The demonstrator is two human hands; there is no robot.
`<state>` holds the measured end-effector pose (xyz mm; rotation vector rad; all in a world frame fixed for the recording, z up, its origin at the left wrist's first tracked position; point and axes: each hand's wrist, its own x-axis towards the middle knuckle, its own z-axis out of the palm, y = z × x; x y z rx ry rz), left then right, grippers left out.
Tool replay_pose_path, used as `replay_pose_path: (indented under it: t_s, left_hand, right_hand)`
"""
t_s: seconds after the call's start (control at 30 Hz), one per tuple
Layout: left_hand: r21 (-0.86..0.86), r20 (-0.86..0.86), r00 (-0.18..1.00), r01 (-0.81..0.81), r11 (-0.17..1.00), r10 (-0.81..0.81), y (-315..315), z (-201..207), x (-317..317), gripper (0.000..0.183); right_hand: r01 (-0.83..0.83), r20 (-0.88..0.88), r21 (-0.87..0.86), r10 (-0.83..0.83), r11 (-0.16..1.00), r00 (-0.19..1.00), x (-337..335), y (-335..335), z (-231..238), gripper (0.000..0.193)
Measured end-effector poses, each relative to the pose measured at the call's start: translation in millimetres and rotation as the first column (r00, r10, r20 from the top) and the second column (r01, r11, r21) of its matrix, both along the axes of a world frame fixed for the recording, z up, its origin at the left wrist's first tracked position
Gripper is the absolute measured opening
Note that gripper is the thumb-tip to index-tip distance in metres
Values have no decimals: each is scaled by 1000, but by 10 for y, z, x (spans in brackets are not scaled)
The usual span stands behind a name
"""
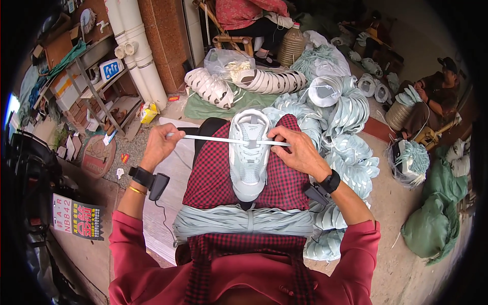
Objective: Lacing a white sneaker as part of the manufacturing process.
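Lying along the near edge of the checked apron (pixel 208 175), a tied bundle of pale laces (pixel 211 221) spans the lap of a seated person. Beyond it, the pale blue-grey shoe (pixel 249 173) rests sole down on the apron, midway between its left and right edges, toe toward the wearer and heel at the far edge. A flat pale lace (pixel 208 138) runs nearly straight across the shoe's tongue; whether it passes through a loop there cannot be told. The left hand (pixel 160 143), outside the apron's left edge, pinches the lace between thumb and forefinger; the right hand (pixel 300 147), near the apron's far right corner, pinches it just beside the shoe, a short tail showing past the fingers. Neither hand appears to grip the shoe, so a harder pull from one side would probably swing or tip it on the soft lap. A loose right pinch could let the lace slip, leaving unequal lengths, and rolling fingertips could twist it. The cable (pixel 165 218) hanging below the left wrist might snag during a wide arm movement. Past the apron's right edge, pale uppers (pixel 351 119) lie heaped on the floor (pixel 389 208); past its far edge, a green cloth (pixel 201 108) bears white uppers (pixel 206 89). Farther off sits a co-worker in a red patterned top (pixel 249 14).
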<state>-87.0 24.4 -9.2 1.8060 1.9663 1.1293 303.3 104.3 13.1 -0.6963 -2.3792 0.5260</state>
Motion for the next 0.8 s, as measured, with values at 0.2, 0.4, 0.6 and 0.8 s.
replay_pose_path:
  t_s: [0.2,0.4,0.6,0.8]
  left_hand:
    - [210,78,982,152,966,-171,14,-61,510,18]
    - [260,-382,855,462,848,-350,30,166,1228,29]
    - [231,-578,713,608,759,-396,167,142,850,20]
    - [163,-862,480,570,805,-165,-70,500,69,23]
  right_hand:
    - [27,44,-177,-20,984,999,-35,-94,132,28]
    - [13,136,267,-52,964,989,-40,-85,81,28]
    - [-60,207,438,-36,897,978,199,29,68,21]
    - [-14,290,547,-174,837,941,946,79,402,18]
